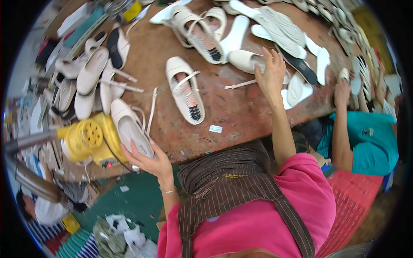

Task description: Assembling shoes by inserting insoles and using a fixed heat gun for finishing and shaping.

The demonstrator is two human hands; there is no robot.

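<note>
My left hand grips the heel of a cream strapped shoe, which has a pale insole inside and its long strap hanging loose. That shoe is at the table's near left edge, beside a yellow machine. Over the heel end of another cream shoe, my right hand is spread open; whether its fingertips touch the shoe I cannot tell. A loose strap lies by that shoe. Between my hands stands a cream strapped shoe with its dark, patterned inner sole showing.
The yellow machine with a metal pipe is at the left edge. Cream shoes are heaped behind it. White and grey insoles lie at the back right. A co-worker in a teal shirt sits at right, handling a shoe.
</note>
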